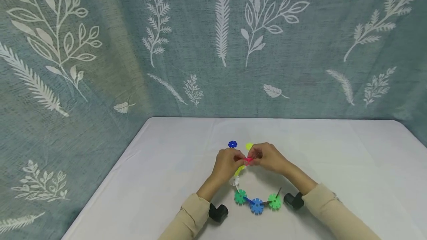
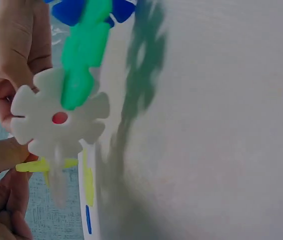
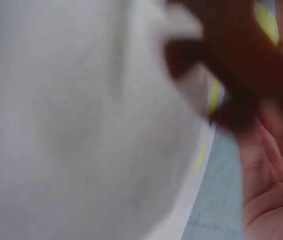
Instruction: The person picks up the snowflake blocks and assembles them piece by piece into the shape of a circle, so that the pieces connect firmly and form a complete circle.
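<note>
A pink snowflake disc (image 1: 248, 160), notched and plastic, is pinched between the fingertips of my left hand (image 1: 227, 164) and my right hand (image 1: 270, 157). From it a curved chain runs toward me: a yellow disc (image 1: 239, 170), a white disc (image 2: 59, 122), a green disc (image 1: 240, 197), a blue disc (image 1: 257, 206) and a light green disc (image 1: 275, 202). Darker blue and brown discs stand edge-on between some of these. Fingers partly cover the pink disc. A brown disc (image 3: 231, 45) looms blurred in the right wrist view.
Beyond the hands lie a loose dark blue disc (image 1: 232, 144) and a loose yellow disc (image 1: 249, 146). Black wrist devices (image 1: 218, 213) sit by both cuffs. The white table (image 1: 350, 166) meets a leaf-patterned curtain (image 1: 207, 47) at its back and left.
</note>
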Available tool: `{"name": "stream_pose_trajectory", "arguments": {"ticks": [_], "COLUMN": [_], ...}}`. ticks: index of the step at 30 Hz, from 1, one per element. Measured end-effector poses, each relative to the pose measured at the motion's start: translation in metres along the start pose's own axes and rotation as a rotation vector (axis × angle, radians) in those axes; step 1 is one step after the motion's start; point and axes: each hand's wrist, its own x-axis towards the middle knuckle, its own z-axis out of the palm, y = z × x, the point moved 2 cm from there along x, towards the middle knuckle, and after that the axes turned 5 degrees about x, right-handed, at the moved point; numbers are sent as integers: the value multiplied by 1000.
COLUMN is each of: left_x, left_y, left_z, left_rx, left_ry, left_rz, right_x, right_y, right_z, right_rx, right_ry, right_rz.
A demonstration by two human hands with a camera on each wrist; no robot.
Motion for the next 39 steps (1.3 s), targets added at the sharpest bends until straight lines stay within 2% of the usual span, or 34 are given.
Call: {"name": "stream_pose_trajectory", "arguments": {"ticks": [5,8,16,23,27,30,34,37,39], "left_x": [-3,-5,-7,-6,-4,-3,-2,-3,-3], "left_y": [-6,-11,-16,-17,-15,-14,-12,-10,-9], "left_z": [-5,-7,-4,-4,-3,-2,-2,0,2], "left_rx": [5,-4,-14,-18,-2,8,17,17,11], "left_ry": [57,87,113,131,134,134,139,145,142], "left_rz": [-60,-84,-91,-82,-77,-73,-65,-54,-42], "right_x": [16,26,36,37,33,27,18,11,7], "right_y": [13,20,28,25,22,17,8,3,1], "right_z": [-18,-21,-17,-15,-16,-20,-23,-21,-18], "right_rx": [-144,-215,-279,-319,-259,-135,48,117,137], "right_ry": [68,105,101,146,164,151,111,98,94], "right_rz": [71,113,244,260,249,258,336,374,370]}}
